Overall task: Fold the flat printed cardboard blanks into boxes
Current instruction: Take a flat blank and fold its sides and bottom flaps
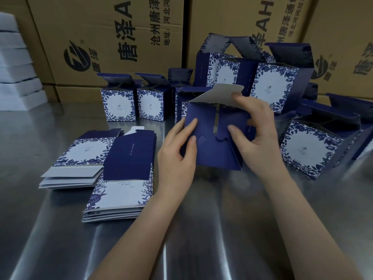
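A dark blue box (pixel 210 150) is held above the steel table with its bottom flaps turned toward me. My left hand (pixel 177 156) grips its left edge, fingertips lying on the left flap. My right hand (pixel 256 136) grips the right side, thumb pressing the right bottom flap and fingers on the white inner flap at the top. The bottom flaps interlock only partly, leaving a gap in the middle. Two stacks of flat printed blanks (pixel 119 178) lie to the left.
Several folded blue-and-white boxes (pixel 119 104) stand with open tops behind the held one, and more are piled at the right (pixel 308 146). Large brown cartons (pixel 113 41) form a wall at the back. White foam sheets (pixel 16 63) are stacked at the far left.
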